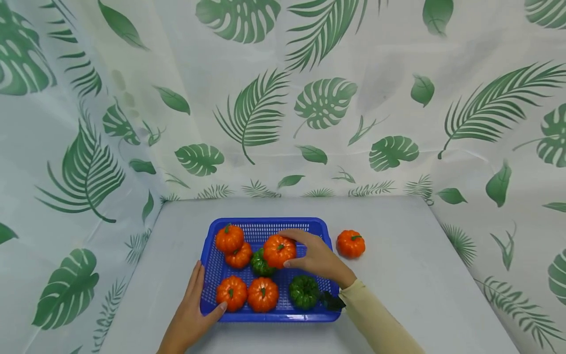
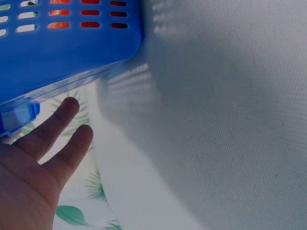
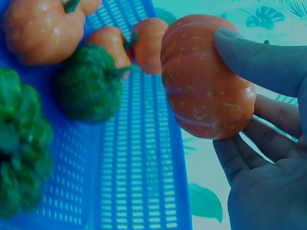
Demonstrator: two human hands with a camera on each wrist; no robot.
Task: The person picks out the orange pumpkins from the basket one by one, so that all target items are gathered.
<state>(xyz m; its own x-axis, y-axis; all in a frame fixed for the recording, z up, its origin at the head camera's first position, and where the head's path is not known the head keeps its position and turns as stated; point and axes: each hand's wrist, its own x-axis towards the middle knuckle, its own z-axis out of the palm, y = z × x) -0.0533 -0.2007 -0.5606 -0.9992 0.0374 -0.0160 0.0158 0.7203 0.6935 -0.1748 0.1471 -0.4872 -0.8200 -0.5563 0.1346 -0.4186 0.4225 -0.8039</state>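
My right hand grips a small orange pumpkin over the blue plastic basket, thumb on one side and fingers on the other. In the right wrist view this pumpkin is raised above the basket floor. My left hand rests at the basket's front left corner, thumb over the rim and fingers straight along the outer side. Inside the basket lie several orange pumpkins and two green ones. The second green pumpkin is partly hidden behind the held one.
Another orange pumpkin sits on the white table, just right of the basket. A white sheet with green leaf prints hangs behind and at both sides. A dark device is at my right wrist.
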